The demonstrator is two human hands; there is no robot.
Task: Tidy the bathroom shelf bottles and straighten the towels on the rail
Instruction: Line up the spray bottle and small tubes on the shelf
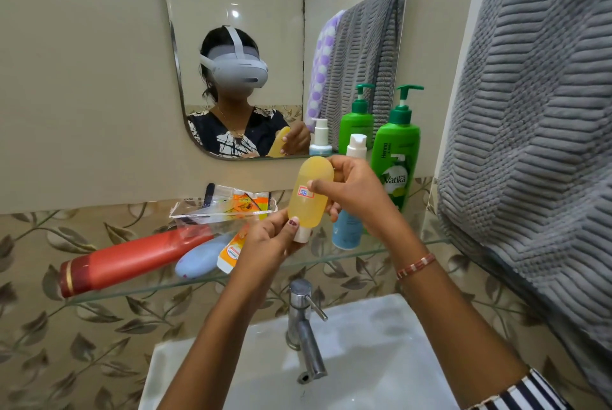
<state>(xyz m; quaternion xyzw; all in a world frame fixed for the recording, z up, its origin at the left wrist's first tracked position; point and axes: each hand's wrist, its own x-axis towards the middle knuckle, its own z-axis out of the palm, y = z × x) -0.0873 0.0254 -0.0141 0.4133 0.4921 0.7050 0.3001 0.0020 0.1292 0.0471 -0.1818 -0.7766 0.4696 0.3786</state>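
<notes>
Both hands closed on yellow bottle (310, 192) at frame centre, right hand (351, 191) steadying body, left hand (270, 237) pinching cap, probably to tighten.

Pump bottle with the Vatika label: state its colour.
Green, pump head included; the pump bottle stands upright on the glass shelf, best seen in the head view.

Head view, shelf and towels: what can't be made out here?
- Blue bottle: label and middle hidden behind the right hand.
- Yellow bottle: sticker writing too small to read; cap partly covered by the left hand.
- Orange tube: upper end hidden by the left hand.
- Grey towel: cut off by the right edge; its rail isn't visible.
</notes>
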